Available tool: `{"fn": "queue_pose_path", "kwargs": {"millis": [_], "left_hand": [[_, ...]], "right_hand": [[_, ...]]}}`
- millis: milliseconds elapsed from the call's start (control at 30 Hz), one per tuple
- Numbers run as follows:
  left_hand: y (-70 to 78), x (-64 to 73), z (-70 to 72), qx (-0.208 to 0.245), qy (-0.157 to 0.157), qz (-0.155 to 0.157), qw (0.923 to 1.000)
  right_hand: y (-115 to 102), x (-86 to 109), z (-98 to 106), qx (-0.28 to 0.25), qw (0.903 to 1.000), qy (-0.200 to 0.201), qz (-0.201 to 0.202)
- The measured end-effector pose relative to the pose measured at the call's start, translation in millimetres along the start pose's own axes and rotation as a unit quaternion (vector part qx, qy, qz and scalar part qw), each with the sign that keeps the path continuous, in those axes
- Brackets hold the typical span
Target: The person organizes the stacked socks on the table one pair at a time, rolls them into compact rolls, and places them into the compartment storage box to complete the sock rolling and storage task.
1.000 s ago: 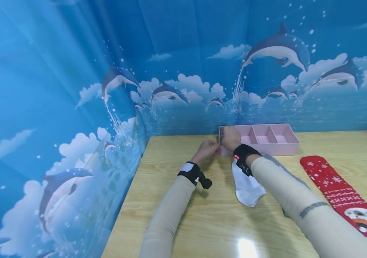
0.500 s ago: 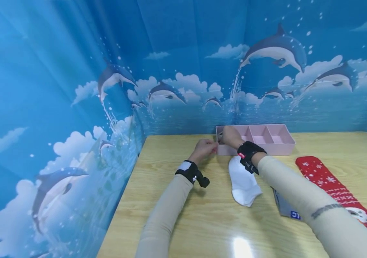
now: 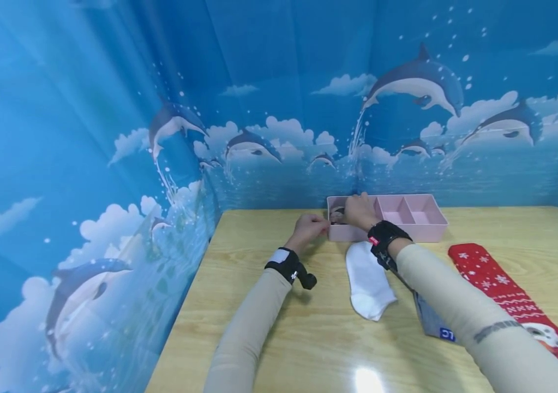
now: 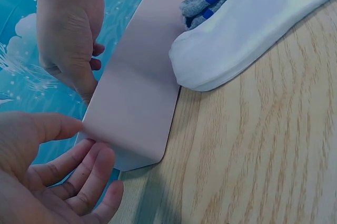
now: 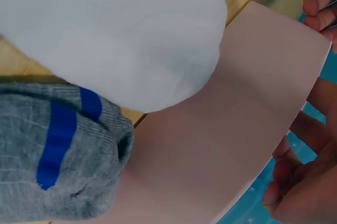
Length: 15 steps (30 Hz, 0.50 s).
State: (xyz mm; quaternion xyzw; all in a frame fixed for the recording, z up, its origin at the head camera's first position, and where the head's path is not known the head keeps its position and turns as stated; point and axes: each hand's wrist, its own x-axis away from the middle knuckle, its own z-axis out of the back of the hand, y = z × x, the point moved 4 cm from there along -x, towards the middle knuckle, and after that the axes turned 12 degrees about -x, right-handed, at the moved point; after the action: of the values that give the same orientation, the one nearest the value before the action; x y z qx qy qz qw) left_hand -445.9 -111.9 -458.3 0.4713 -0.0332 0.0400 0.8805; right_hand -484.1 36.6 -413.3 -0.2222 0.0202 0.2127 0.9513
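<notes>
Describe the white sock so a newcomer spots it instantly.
On the wooden table, find the pink divided box before the blue backdrop. In the head view, the white sock lies in front of the box's left half. Unlike the blue-marked grey sock and patterned red sock to its right, it looks plain.

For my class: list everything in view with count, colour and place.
Table: 1, pale wood, foreground
Box: 1, pink, at the table's far edge
Small contents: count unclear, brownish, inside the box's left end
White sock: 1 visible, white, in front of the box
Grey sock: 1 visible, grey and blue, between the other socks
Red sock: 1 visible, red and white, table's right
Dolphin backdrop: 1, blue, behind and left of the table
Wrist straps: 2, black, wrists
Sleeves: 2, beige, arms
Left hand: 1, bare, box's left end
Right hand: 1, bare, box's left half
</notes>
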Motion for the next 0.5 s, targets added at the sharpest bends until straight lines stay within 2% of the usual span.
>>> {"fn": "queue_pose_path", "kwargs": {"millis": [233,367,500], "left_hand": [[2.4,4.1,2.7,0.015,-0.011,0.004,0.9998],[7.4,7.8,6.9,0.017,-0.015,0.004,0.9997],[13.7,12.6,12.1,0.008,-0.018,-0.004,0.9998]], "right_hand": [[-0.8,2.1,1.1,-0.042,0.9991,-0.011,0.006],[-0.1,2.2,7.0,-0.095,0.995,-0.027,-0.018],[-0.1,1.8,14.1,-0.121,0.9913,-0.045,-0.028]]}}
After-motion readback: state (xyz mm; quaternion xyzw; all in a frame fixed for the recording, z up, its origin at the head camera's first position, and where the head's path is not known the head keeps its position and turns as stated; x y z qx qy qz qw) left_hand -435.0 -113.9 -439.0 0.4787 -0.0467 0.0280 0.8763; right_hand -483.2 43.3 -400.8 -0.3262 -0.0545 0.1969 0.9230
